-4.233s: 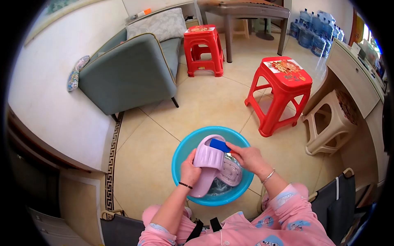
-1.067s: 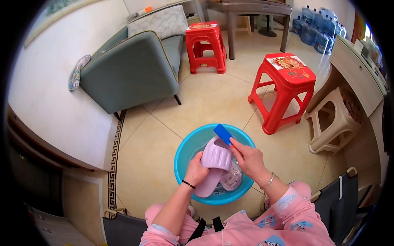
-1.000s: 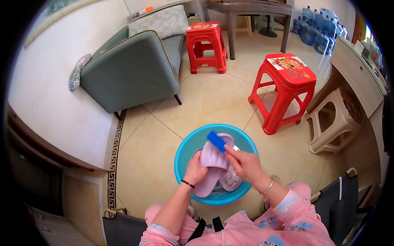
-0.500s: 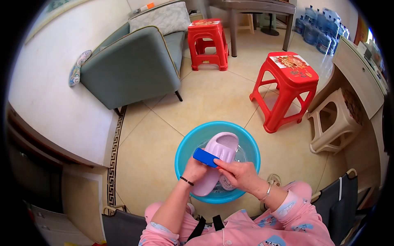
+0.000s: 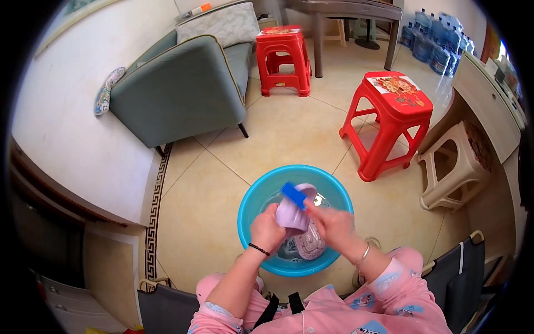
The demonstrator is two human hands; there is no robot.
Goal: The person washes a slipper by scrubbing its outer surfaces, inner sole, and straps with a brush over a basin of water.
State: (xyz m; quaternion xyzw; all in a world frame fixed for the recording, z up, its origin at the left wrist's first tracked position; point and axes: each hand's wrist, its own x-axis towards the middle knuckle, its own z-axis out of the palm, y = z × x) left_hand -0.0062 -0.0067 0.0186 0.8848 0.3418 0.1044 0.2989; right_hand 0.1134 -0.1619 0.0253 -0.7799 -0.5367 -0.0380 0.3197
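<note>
My left hand (image 5: 267, 229) is closed around the side of a lilac slipper (image 5: 290, 217), tilted up over the turquoise basin (image 5: 243, 222). In my right hand (image 5: 332, 225), slightly blurred, is a blue brush (image 5: 293, 196), lying across the slipper near its toe opening. The brush's bristles are hidden from me. Below, a second lilac slipper (image 5: 310, 244) lies in the basin with its textured face showing. Some water with suds shows around it.
Beyond the basin stand a red stool (image 5: 389, 125) and another red stool (image 5: 283, 61). A beige stool (image 5: 456, 164) is by the desk on the right. A grey-green sofa (image 5: 178, 94) stands at the left wall; blue water bottles (image 5: 434, 42) are at the back right.
The held slipper has been tilted and turned, uncovering more of the slipper below. My right hand has moved the brush up and right, toward the toe end.
</note>
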